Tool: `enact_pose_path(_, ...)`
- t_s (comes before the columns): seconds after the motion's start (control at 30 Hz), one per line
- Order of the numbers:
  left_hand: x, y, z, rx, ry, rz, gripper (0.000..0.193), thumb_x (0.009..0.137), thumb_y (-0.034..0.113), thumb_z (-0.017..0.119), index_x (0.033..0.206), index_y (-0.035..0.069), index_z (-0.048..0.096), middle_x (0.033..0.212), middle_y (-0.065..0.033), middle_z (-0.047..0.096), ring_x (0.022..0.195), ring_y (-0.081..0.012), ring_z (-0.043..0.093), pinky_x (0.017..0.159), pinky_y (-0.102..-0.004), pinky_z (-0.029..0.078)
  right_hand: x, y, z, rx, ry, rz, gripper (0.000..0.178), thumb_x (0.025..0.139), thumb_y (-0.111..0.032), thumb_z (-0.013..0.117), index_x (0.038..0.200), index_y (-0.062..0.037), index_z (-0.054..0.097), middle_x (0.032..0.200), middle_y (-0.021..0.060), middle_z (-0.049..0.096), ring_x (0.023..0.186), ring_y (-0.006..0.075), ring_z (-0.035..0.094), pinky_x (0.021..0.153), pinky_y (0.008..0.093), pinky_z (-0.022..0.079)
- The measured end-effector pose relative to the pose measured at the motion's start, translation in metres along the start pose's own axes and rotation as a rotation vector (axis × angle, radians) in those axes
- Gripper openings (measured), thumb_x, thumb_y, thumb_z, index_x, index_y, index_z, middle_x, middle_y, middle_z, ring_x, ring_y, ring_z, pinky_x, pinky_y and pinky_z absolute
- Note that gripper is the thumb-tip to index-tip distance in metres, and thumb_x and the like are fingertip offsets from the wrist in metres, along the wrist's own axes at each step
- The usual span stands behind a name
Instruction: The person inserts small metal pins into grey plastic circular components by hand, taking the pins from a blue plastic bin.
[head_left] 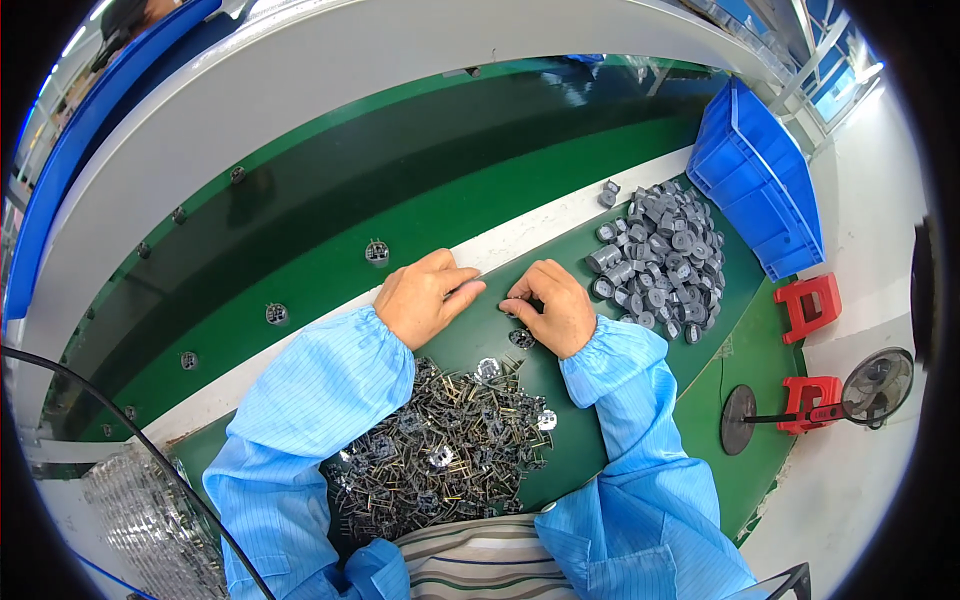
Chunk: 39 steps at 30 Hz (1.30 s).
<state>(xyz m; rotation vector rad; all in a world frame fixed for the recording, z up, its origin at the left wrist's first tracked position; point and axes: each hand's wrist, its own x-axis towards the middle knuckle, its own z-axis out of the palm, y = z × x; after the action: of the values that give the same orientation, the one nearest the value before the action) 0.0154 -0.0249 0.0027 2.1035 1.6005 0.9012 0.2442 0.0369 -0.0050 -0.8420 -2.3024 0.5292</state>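
My left hand [418, 302] is over the green work surface near its white edge strip. Its thumb and forefinger come close together in a pinch, and what lies between them is hidden. To its right, my right hand [556, 312] has curled fingers pinching something small and dark at the fingertips, too little seen to name. Just below that hand lies a round dark part with metal contacts [521, 339]. A large heap of small dark parts with brass-coloured pins [440, 445] spreads between my forearms, with a few shiny pieces among them.
Grey cylindrical housings [665, 255] are heaped on the right, beside a blue plastic crate [755, 170]. Beyond the white strip runs a green belt [330, 240] with several spaced round parts. Red stools [808, 305] and a fan [877, 385] stand at right. Clear plastic trays [150, 520] lie lower left.
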Motion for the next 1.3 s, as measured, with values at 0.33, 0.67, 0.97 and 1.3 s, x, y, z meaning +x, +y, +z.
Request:
enact_pose_path(0.33, 0.007, -0.013, -0.005, -0.117, -0.015, 0.025, 0.024, 0.096, 0.013, 0.069, 0.118, 0.012, 0.076, 0.103, -0.0071, 0.059, 0.09, -0.0256, 0.065, 0.079, -0.0374, 0.054, 0.0, -0.007, 0.003, -0.004, -0.011, -0.067, 0.019, 0.076, -0.007, 0.085, 0.083, -0.0046, 0.068, 0.078, 0.007, 0.061, 0.074, 0.0243, 0.061, 0.063, 0.0363, 0.05)
enact_pose_path(0.67, 0.006, -0.001, -0.012, -0.037, -0.229, 0.017, 0.036, 0.079, 0.022, 0.086, 0.112, 0.014, 0.072, 0.107, -0.0056, 0.061, 0.1, -0.0248, 0.065, 0.087, -0.0395, 0.054, -0.001, 0.009, 0.005, -0.066, 0.091, -0.018, 0.012, 0.078, -0.008, 0.079, 0.085, -0.0056, 0.069, 0.083, 0.0095, 0.063, 0.084, 0.0335, 0.063, 0.074, 0.0446, 0.05)
enact_pose_path(0.97, 0.001, -0.006, 0.0, -0.081, -0.095, 0.06, 0.035, 0.076, 0.028, 0.09, 0.097, 0.008, 0.07, 0.098, -0.0066, 0.065, 0.094, -0.0269, 0.068, 0.079, -0.0408, 0.055, 0.008, -0.007, 0.006, 0.274, 0.028, 0.17, 0.01, 0.083, -0.005, 0.082, 0.083, -0.0028, 0.072, 0.084, 0.0066, 0.068, 0.083, 0.019, 0.062, 0.073, 0.0324, 0.05)
enact_pose_path(1.3, 0.001, -0.006, 0.005, -0.054, -0.06, 0.063, 0.036, 0.074, 0.028, 0.091, 0.093, 0.007, 0.07, 0.097, -0.0072, 0.065, 0.092, -0.0284, 0.068, 0.078, -0.0408, 0.055, 0.014, -0.015, 0.015, -0.02, 0.08, -0.148, 0.015, 0.077, -0.009, 0.081, 0.084, -0.011, 0.067, 0.084, 0.0, 0.063, 0.089, 0.023, 0.06, 0.077, 0.0379, 0.04)
